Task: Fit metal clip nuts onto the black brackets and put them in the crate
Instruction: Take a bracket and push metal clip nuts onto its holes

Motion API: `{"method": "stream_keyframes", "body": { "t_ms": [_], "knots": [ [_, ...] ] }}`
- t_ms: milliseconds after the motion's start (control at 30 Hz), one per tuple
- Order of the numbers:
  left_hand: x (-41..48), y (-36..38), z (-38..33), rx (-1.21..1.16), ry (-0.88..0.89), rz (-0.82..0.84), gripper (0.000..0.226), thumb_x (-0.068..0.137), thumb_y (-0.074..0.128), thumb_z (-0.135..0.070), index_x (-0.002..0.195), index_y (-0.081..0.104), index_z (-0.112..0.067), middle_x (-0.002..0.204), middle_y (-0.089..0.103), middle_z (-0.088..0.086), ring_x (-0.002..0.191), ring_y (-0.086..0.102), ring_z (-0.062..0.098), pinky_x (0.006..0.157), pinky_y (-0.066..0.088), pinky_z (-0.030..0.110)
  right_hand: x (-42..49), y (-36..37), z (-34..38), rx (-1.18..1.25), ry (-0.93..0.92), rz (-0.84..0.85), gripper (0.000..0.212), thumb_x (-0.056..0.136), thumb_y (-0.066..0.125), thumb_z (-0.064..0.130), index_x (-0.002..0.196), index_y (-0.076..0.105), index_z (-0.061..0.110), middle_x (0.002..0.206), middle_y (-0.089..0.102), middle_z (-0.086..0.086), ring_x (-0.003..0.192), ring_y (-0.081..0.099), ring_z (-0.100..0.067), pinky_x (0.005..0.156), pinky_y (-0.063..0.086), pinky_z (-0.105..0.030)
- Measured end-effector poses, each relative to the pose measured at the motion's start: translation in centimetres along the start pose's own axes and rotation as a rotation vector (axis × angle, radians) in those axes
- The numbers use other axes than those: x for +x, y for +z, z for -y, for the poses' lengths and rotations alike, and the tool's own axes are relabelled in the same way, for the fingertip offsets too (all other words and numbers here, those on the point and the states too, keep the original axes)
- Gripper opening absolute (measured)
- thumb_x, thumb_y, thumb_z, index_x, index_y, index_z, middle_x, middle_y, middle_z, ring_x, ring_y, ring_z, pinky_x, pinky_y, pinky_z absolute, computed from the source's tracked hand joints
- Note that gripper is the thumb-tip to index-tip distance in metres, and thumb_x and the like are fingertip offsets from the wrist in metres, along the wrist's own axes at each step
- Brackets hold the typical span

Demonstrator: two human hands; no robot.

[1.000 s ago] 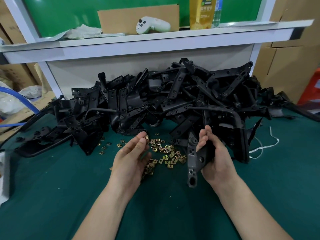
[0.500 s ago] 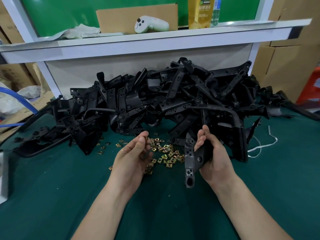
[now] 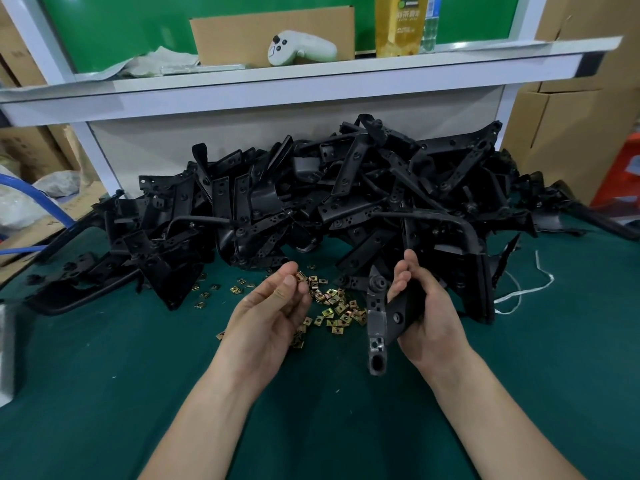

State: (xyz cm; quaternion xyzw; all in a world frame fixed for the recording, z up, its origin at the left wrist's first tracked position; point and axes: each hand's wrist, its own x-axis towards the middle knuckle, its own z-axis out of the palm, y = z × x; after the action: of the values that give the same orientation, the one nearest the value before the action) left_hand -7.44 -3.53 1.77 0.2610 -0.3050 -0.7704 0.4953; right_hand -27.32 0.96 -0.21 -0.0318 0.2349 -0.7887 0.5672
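My right hand [image 3: 427, 313] grips a black bracket [image 3: 379, 317] above the green table, its long end pointing down toward me. My left hand [image 3: 268, 315] is raised beside it and pinches a brass-coloured clip nut [image 3: 300, 277] between thumb and forefinger. A scatter of several loose clip nuts [image 3: 337, 308] lies on the mat between and beyond my hands. Behind them a big heap of black brackets [image 3: 311, 209] fills the middle of the table. No crate is in view.
A white shelf [image 3: 311, 84] runs above the heap and carries a cardboard piece, a white controller [image 3: 299, 50] and a yellow bottle. A white cord [image 3: 523, 289] lies at the right. Cardboard boxes stand at both sides. The green mat [image 3: 104, 375] stretches toward me.
Both hands have stayed almost in place; the left hand's fingers have shifted slightly around the clip nut. The bracket remains in the right hand.
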Motion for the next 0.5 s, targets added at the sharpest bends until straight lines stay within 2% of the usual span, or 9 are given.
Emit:
{"method": "stream_keyframes", "body": {
  "t_ms": [167,233,500],
  "knots": [
    [-0.11,0.24,0.01,0.019,0.031,-0.017,0.036,0.074,0.065,0.003,0.108,0.072,-0.007,0.094,0.075,0.006,0.086,0.073,0.015,0.083,0.061,0.026,0.04,-0.03,0.02,-0.004,-0.001,-0.001,0.018,0.100,0.057,0.015,0.109,0.073,0.014,0.083,0.070,-0.001,0.060,0.063,-0.004,0.054,0.054,-0.016],
    [-0.19,0.30,0.04,0.035,0.034,-0.009,0.039,0.073,0.066,0.004,0.110,0.072,-0.008,0.094,0.074,0.005,0.087,0.073,0.014,0.082,0.061,0.026,0.02,-0.05,0.02,-0.002,0.000,-0.001,0.019,0.099,0.057,0.015,0.110,0.073,0.015,0.083,0.070,-0.001,0.060,0.063,-0.004,0.054,0.054,-0.016],
    [-0.33,0.34,0.12,0.060,0.006,0.042,0.035,0.076,0.065,0.006,0.102,0.079,-0.013,0.095,0.073,0.004,0.086,0.072,0.013,0.078,0.060,0.025,-0.05,0.13,-0.12,-0.002,0.010,-0.008,0.019,0.099,0.057,0.015,0.110,0.074,0.015,0.081,0.069,0.000,0.058,0.062,-0.004,0.054,0.054,-0.016]
  ]
}}
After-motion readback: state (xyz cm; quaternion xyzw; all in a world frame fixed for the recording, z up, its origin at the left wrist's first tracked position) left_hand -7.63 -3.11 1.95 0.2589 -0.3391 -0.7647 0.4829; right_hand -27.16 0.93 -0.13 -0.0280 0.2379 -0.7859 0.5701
